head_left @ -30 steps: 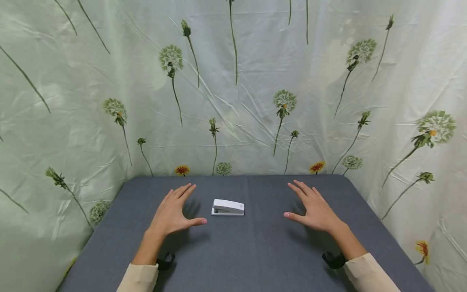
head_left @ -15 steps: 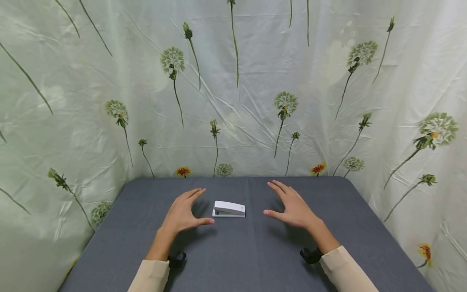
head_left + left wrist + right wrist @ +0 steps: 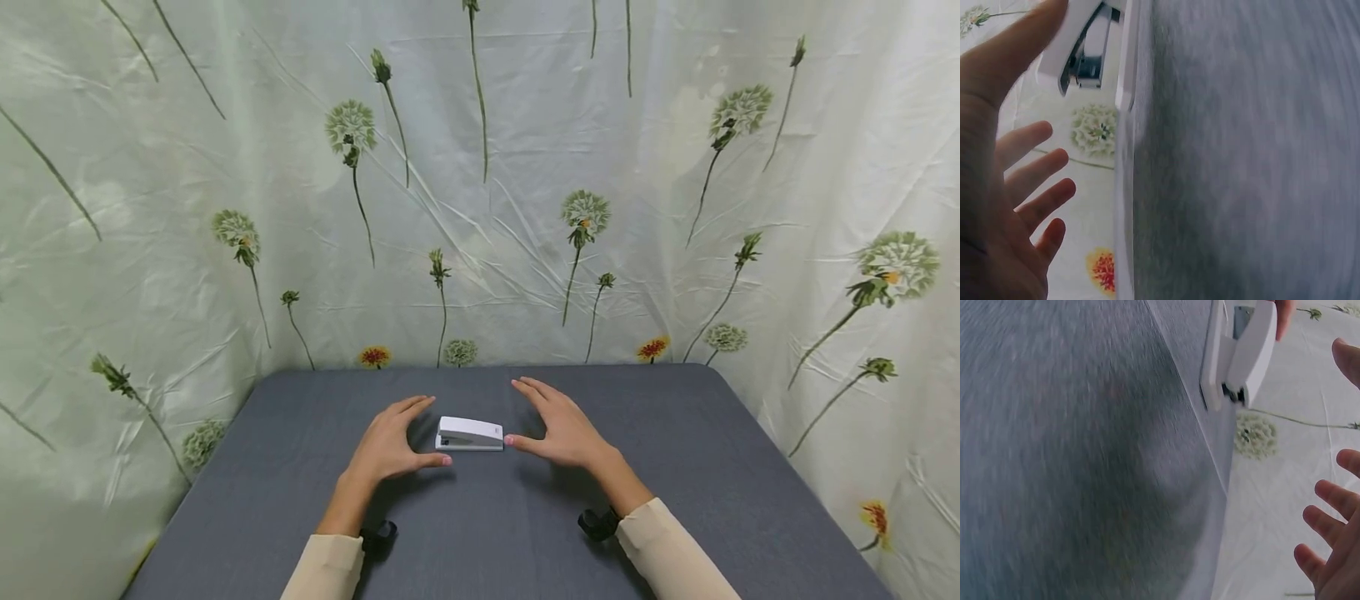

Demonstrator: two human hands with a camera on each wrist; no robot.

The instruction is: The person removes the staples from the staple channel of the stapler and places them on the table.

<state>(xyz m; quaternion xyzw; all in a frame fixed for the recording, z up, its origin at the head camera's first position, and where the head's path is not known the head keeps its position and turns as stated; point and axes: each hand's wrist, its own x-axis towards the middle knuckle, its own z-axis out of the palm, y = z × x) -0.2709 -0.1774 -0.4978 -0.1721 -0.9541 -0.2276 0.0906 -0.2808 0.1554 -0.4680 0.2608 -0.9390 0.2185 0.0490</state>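
Note:
A white stapler (image 3: 470,434) lies lengthwise across the grey cloth between the two hands, its base on the table. To its left, the left hand (image 3: 390,443) has its fingers spread and thumb apart, near the stapler's left end. On the other side the right hand (image 3: 564,427) is spread likewise, its thumb tip close to the stapler's right end. Neither hand grips it. In the left wrist view the stapler (image 3: 1088,50) shows its open front end past the thumb. In the right wrist view the stapler (image 3: 1241,356) appears beyond the spread fingers.
The table (image 3: 480,533) is covered in dark grey cloth with a crease down the middle. Behind and beside it hangs a pale curtain (image 3: 480,208) printed with dandelions. A black strap (image 3: 597,525) sits at the right wrist, another strap (image 3: 378,537) at the left.
Both hands have moved inward toward the stapler, the right one much farther than the left. The stapler stays in place on the cloth.

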